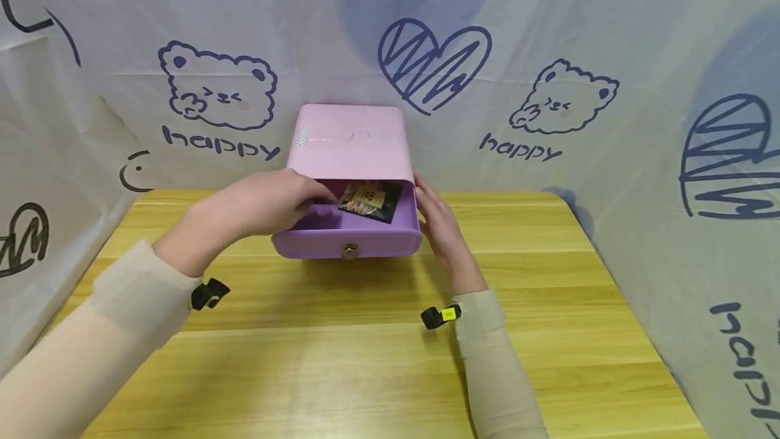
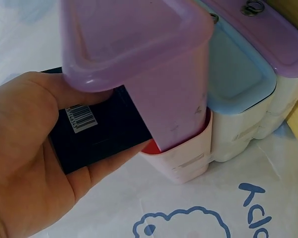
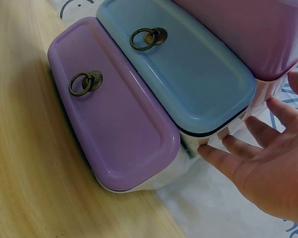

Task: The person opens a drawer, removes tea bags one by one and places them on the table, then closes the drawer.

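Observation:
A pink drawer cabinet (image 1: 353, 141) stands at the back of the table with its purple top drawer (image 1: 347, 244) pulled out. My left hand (image 1: 262, 202) reaches over the drawer's left wall. In the left wrist view, that hand grips a flat dark packet (image 2: 104, 134) with a white barcode, thumb on one side and fingers on the other. From the head view, a black packet (image 1: 380, 202) with a colourful print shows inside the drawer, by the left fingertips. My right hand (image 1: 441, 229) rests on the cabinet's right side, fingers (image 3: 246, 146) straight and spread along the wall.
Below the pulled-out drawer are a light blue drawer (image 3: 184, 69) and another purple drawer (image 3: 114, 109), both pushed in, with brass ring pulls. The wooden table (image 1: 341, 358) extends in front. A white printed cloth (image 1: 548, 32) hangs close behind the cabinet.

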`<state>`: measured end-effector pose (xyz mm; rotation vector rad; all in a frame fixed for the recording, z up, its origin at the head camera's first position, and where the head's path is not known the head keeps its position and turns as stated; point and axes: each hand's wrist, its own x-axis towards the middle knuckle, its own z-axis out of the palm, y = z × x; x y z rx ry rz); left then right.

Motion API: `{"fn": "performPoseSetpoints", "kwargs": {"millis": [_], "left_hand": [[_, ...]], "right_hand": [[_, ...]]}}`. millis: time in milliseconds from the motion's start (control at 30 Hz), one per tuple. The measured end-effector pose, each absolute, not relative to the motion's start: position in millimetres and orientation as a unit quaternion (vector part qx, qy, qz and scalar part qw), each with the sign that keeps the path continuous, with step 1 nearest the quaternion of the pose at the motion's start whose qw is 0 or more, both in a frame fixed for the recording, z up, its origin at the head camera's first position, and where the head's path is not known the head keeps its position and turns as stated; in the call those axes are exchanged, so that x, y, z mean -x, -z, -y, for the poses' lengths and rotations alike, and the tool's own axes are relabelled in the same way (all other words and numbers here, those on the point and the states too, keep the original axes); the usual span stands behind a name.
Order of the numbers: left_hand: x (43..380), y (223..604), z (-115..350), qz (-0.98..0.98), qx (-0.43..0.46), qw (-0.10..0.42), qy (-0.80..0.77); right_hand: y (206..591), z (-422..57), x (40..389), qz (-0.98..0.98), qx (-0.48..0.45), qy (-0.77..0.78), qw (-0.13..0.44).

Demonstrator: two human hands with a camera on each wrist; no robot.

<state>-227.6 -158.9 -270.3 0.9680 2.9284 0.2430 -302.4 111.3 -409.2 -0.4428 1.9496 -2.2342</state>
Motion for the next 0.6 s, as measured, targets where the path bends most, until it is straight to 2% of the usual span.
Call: {"fn": "performPoseSetpoints", "kwargs": {"millis": [400, 600], "left_hand": [[213, 266, 177, -0.938, -0.318, -0.043, -0.133], [207, 271, 186, -0.925, -0.326, -0.089, -0.175]], "right_hand": [[411, -110, 303, -0.645, 0.146, 0.747, 0.073], [400, -110, 295, -0.651, 0.15, 0.74, 0.075]]}}
